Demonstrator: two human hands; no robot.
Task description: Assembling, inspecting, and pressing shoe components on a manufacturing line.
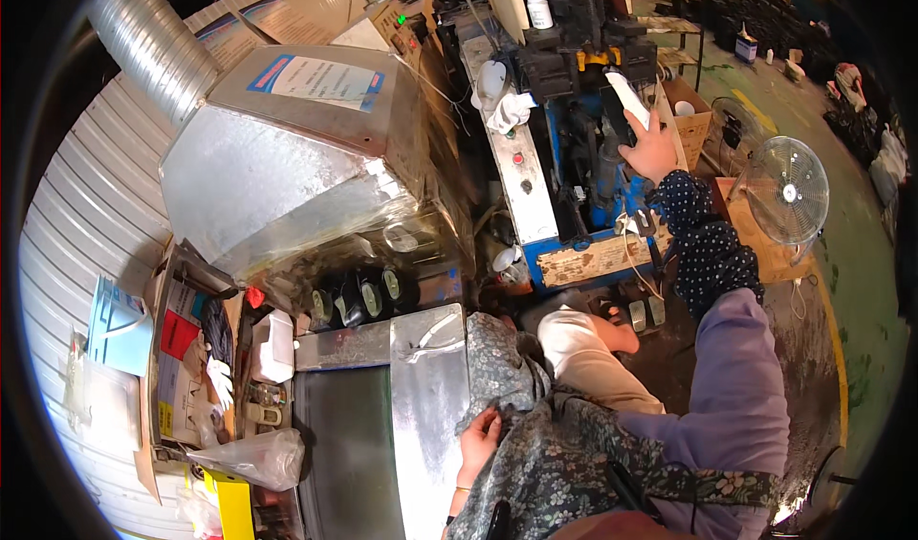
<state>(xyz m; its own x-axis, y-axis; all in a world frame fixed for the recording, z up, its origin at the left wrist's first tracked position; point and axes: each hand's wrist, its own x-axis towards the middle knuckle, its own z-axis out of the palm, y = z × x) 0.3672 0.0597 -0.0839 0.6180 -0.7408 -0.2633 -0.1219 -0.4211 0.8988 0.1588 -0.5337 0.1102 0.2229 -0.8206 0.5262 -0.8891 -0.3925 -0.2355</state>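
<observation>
Stretched forward, my right hand [652,150] has its fingers apart at the near end of a long white strip-shaped piece [625,98] on a blue and black machine [598,148]. Whether the fingertips press on the strip or only lie beside it is hard to see. A dark dotted sleeve covers that forearm. My left hand [475,447] is low, against the dark floral cloth [535,444] over my lap and beside the metal table. Its fingers are curled in, and anything between them is hidden. Two dark and pale green shoe-like pieces [371,296] lie under the metal hood.
A big metal hood [277,157] with a duct stands at the left, above a dark conveyor belt [344,444]. The machine's white panel [521,172] carries a red button. A fan [786,191] and a cardboard box [687,124] stand right. A shelf [153,387] holds gloves and bags.
</observation>
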